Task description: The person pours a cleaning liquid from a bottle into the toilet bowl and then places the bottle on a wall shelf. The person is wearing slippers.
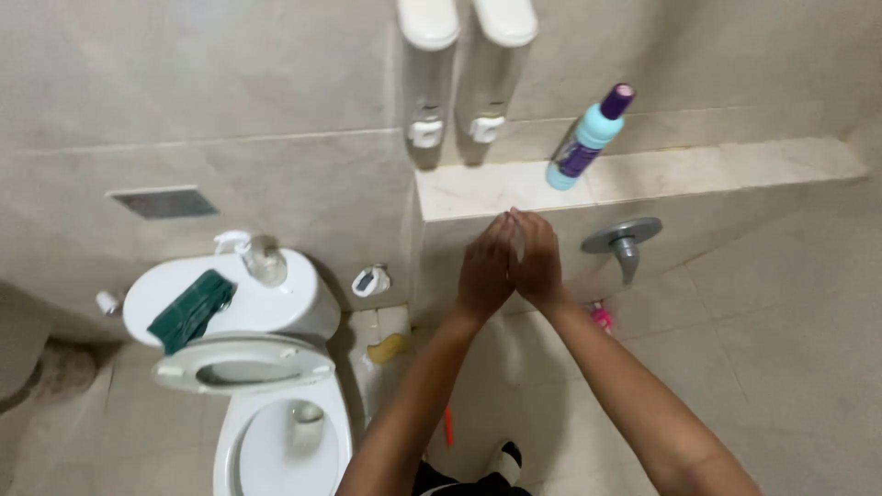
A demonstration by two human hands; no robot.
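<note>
Standing in a beige-tiled bathroom, looking down past a low tiled ledge point(717, 170) toward the floor. Pressing the left hand point(484, 268) and right hand point(538, 262) together palm to palm just below the ledge's front edge, fingers straight and pointing up at the wall, holding nothing between them so far as can be seen — possibly rubbing, though a single view cannot settle that. Hanging directly above on the wall, two white soap dispensers point(467, 69), their nozzles well above the fingertips. Leaning on the ledge to the right, a light blue bottle point(588, 138) with a purple cap, tilted against the wall and apart from both hands. Jutting from the wall face just right of the right hand, a grey metal tap handle point(625, 239), near but not touching. Sitting to the left, a white toilet point(276, 404) with its seat down, a dark green cloth point(191, 310) draped across the tank lid beside a clear glass jar point(265, 260). For doing this well, judging from the pose: keeping both palms fully flat against each other, working evenly over fingers and heels, and staying clear of the tap handle and the leaning bottle — easily knocked over.
</note>
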